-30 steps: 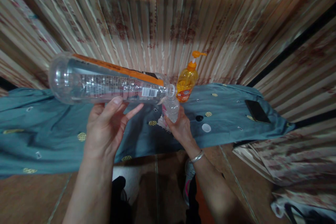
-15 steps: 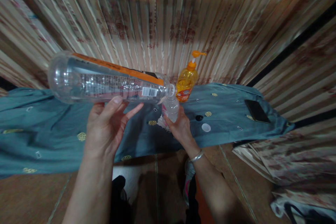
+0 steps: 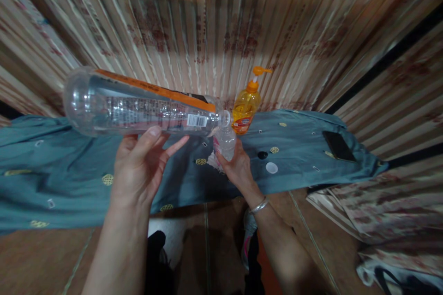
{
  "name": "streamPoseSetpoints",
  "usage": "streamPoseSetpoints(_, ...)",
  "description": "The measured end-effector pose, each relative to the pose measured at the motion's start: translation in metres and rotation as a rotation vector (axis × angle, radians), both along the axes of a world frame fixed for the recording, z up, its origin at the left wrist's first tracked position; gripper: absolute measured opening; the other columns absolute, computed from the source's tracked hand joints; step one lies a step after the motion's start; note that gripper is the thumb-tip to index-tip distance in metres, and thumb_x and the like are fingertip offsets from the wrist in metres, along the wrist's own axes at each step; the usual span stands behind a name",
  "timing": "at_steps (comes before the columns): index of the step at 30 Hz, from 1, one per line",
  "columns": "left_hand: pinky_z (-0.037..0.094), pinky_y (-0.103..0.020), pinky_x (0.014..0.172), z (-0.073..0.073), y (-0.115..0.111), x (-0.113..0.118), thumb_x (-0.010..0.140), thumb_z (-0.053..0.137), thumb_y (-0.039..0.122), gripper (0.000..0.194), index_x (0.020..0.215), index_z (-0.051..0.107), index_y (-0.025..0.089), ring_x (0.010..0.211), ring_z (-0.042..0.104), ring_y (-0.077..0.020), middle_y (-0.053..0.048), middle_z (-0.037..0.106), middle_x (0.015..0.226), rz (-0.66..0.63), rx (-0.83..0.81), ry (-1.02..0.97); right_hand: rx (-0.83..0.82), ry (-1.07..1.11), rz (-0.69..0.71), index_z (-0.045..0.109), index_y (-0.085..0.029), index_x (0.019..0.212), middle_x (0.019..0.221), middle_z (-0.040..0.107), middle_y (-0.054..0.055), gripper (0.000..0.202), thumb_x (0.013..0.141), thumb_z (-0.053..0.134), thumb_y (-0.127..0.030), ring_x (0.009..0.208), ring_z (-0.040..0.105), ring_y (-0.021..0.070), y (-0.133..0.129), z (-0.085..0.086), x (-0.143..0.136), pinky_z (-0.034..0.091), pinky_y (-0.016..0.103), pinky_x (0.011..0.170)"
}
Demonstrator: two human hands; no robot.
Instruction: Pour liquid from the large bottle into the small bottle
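The large clear bottle lies almost level in the air above the blue cloth-covered table, its rounded base toward the left end and its neck, a little lower, toward the right. The left hand grips it from below, thumb on the near side and other fingers passing behind, one finger stretched out toward the neck; the hold falls around mid-body, so the base juts well out to the left of the palm and the neck to the right. Its mouth sits right at the top of a small clear bottle, though whether the two touch cannot be told. The right hand is closed around that small bottle, low on its right side. Just beyond, near the table's far edge, stands an orange pump bottle. Right of the right hand lie a black cap and, closer to the near edge, a white disc. A dark flat slab rests near the right end, and a patterned curtain hangs behind the far edge
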State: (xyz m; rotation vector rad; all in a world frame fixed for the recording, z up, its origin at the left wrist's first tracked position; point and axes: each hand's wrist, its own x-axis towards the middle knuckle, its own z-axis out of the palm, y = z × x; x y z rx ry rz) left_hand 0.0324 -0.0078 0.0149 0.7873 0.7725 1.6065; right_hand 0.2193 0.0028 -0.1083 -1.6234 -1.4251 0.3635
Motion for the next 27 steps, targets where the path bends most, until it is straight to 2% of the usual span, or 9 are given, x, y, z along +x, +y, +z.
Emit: streamPoseSetpoints(27, 0.062, -0.052, 0.088, 0.0017, -0.0008, 0.0022, 0.061, 0.085, 0.02, 0.019, 0.067, 0.066, 0.021, 0.098, 0.063, -0.0217, 0.003, 0.069, 0.081, 0.013, -0.004, -0.004, 0.002, -0.005, -0.007, 0.048, -0.015, 0.133, 0.118, 0.07, 0.013, 0.06, 0.081, 0.069, -0.037, 0.107, 0.069, 0.0276, 0.0001, -0.0002, -0.0003, 0.056, 0.041, 0.091)
